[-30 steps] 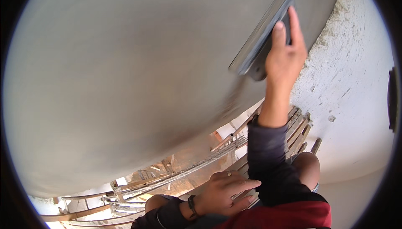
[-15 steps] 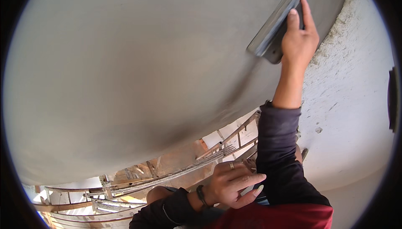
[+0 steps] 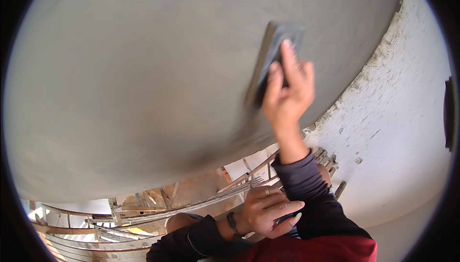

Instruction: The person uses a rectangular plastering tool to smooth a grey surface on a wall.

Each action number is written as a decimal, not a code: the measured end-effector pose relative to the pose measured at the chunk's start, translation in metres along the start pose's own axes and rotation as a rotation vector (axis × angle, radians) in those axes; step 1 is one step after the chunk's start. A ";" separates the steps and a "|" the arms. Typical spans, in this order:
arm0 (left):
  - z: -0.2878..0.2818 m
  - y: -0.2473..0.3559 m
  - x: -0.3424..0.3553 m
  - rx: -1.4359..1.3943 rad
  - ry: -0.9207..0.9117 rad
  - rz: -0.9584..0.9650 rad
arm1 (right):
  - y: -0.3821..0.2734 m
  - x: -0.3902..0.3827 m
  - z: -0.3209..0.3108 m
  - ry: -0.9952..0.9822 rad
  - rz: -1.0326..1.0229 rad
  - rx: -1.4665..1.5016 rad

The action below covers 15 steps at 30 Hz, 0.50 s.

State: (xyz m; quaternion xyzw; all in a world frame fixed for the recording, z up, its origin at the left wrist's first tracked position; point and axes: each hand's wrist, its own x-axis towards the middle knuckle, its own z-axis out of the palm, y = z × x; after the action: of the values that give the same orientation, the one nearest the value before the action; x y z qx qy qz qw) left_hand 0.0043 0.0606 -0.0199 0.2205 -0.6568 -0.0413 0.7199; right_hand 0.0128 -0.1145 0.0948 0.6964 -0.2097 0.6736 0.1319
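Note:
My right hand is wrapped on a dark grey rectangular float, held against the smooth grey plastered surface above the middle of the view; the float is motion-blurred. My left hand, with a ring and a dark wristband, is low at the centre, beside my right forearm. Its fingers are partly curled, index extended; what they hold, if anything, is hidden. The rough lower edge of the grey plaster curves down to the right of the float.
A pale, pitted wall fills the right side. Below the plastered surface are wooden poles and rails of scaffolding, with a brown surface beneath. My knee shows at the bottom, beside my sleeve.
My right hand and the float first rose slightly toward the upper right, then moved left and down, with the float turning more upright. My left hand has barely moved.

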 end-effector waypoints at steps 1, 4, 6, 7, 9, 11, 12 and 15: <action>-0.003 0.000 -0.001 0.015 -0.003 0.000 | 0.029 0.041 0.001 0.106 -0.165 -0.076; -0.010 0.011 0.003 0.003 -0.004 -0.053 | 0.082 0.139 -0.017 0.093 0.195 0.143; -0.009 0.014 0.006 -0.008 0.003 -0.045 | 0.058 0.135 -0.013 0.100 0.202 0.145; -0.008 0.016 0.005 -0.008 -0.003 -0.041 | 0.051 0.115 -0.005 0.121 0.094 0.027; -0.007 0.017 0.005 -0.010 -0.005 -0.008 | -0.031 0.022 0.010 0.047 -0.007 0.010; 0.006 0.012 0.005 -0.069 0.039 0.038 | -0.073 -0.075 0.012 -0.183 -0.070 0.154; 0.007 0.010 0.002 -0.021 0.037 0.068 | -0.079 -0.106 0.014 -0.263 -0.129 0.156; 0.004 0.017 0.011 -0.007 0.027 0.091 | -0.061 -0.076 0.003 -0.313 -0.320 0.029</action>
State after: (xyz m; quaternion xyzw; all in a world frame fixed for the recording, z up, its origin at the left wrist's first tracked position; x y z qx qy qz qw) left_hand -0.0022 0.0709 -0.0035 0.1883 -0.6562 -0.0078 0.7307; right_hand 0.0432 -0.0537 0.0254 0.8186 -0.1046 0.5308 0.1930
